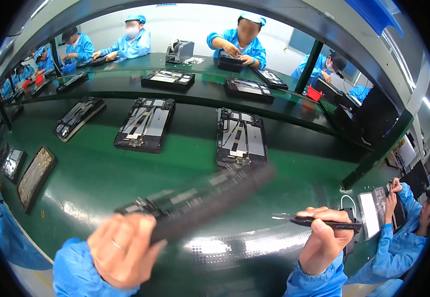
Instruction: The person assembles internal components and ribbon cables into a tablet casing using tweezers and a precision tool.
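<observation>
My left hand (123, 250) grips the near left end of an opened tablet in a thick black tray (210, 208). The tray is tilted, raised above the green bench and smeared by motion, so its inner parts are hard to make out. Farther right, my right hand (326, 240) holds black tweezers (341, 225) between thumb and fingers, their pale tips pointing left and touching nothing. Just beyond the held tray lies another opened tablet (257, 141), its silver battery panels and dark cables showing. A similar opened tablet (163, 123) rests to its left.
The green bench (91, 183) carries more trays, including one with a pale speckled surface (36, 173) at left. A raised shelf (200, 96) runs across behind, with a tape dispenser (179, 51) beyond. A green post (378, 151) stands at right. Co-workers in blue sit around.
</observation>
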`<state>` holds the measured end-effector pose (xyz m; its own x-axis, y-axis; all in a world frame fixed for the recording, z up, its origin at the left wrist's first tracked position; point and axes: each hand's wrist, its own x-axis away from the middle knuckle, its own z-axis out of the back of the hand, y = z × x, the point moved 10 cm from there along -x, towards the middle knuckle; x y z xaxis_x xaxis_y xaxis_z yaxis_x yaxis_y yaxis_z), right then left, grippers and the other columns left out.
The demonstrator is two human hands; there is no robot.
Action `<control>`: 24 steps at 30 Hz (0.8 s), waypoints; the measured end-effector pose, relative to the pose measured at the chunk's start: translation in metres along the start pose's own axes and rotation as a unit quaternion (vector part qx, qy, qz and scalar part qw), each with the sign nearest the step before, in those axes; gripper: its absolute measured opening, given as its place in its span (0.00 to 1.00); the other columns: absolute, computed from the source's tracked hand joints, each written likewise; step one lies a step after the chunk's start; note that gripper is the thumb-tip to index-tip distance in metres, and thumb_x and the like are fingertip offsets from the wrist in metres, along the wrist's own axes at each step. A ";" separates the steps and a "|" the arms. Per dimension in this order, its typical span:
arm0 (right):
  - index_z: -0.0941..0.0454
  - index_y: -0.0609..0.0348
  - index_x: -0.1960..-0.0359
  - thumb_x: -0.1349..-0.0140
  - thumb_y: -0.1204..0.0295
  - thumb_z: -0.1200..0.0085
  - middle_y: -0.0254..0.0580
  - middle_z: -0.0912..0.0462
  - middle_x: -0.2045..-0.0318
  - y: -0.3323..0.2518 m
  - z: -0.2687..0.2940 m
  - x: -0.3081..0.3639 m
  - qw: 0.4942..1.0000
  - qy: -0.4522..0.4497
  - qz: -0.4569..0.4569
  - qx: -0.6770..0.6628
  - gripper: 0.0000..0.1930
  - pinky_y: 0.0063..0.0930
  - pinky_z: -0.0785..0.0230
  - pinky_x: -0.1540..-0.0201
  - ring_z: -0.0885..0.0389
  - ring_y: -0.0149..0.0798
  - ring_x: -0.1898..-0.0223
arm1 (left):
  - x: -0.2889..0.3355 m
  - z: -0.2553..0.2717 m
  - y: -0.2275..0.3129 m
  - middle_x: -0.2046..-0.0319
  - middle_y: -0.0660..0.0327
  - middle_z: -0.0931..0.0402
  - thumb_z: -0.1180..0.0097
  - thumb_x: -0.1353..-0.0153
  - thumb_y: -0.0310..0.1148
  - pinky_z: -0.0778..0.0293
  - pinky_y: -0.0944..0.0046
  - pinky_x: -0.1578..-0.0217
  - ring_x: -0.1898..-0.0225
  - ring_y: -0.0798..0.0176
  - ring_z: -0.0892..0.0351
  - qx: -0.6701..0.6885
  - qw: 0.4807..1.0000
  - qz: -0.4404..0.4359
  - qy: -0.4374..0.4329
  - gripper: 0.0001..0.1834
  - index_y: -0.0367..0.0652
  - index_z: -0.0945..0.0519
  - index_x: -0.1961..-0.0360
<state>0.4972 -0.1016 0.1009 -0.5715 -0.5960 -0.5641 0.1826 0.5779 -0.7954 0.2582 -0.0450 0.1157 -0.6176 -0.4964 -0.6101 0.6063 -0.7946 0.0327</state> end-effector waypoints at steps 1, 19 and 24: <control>0.29 0.68 0.77 0.61 0.83 0.50 0.55 0.22 0.77 0.006 0.003 -0.003 1.000 0.006 -0.016 -0.005 0.06 0.32 0.34 0.63 0.24 0.42 0.74 | -0.006 0.001 -0.004 0.72 0.48 0.31 0.40 0.70 0.24 0.32 0.59 0.75 0.75 0.54 0.29 -0.049 0.999 -0.012 0.012 0.26 0.27 0.30 0.63; 0.29 0.68 0.79 0.61 0.80 0.49 0.43 0.28 0.82 0.066 0.021 0.006 0.987 0.023 -0.143 0.070 0.05 0.31 0.32 0.68 0.25 0.41 0.79 | -0.073 -0.247 -0.051 0.71 0.52 0.34 0.52 0.58 0.31 0.35 0.57 0.70 0.71 0.55 0.34 -0.264 0.951 -0.122 0.107 0.10 0.36 0.27 0.75; 0.29 0.67 0.79 0.58 0.78 0.50 0.43 0.27 0.80 0.080 0.026 -0.004 0.980 -0.030 -0.162 0.114 0.04 0.27 0.33 0.69 0.26 0.38 0.76 | -0.079 -0.253 -0.055 0.68 0.48 0.33 0.53 0.57 0.29 0.32 0.53 0.65 0.69 0.51 0.32 -0.213 0.963 -0.110 0.121 0.11 0.34 0.28 0.71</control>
<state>0.5351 -0.0674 0.0340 -0.5825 -0.7629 -0.2805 0.1768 0.2179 -0.9598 0.4001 0.1264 -0.0378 -0.6504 -0.1953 -0.7341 0.6569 -0.6298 -0.4145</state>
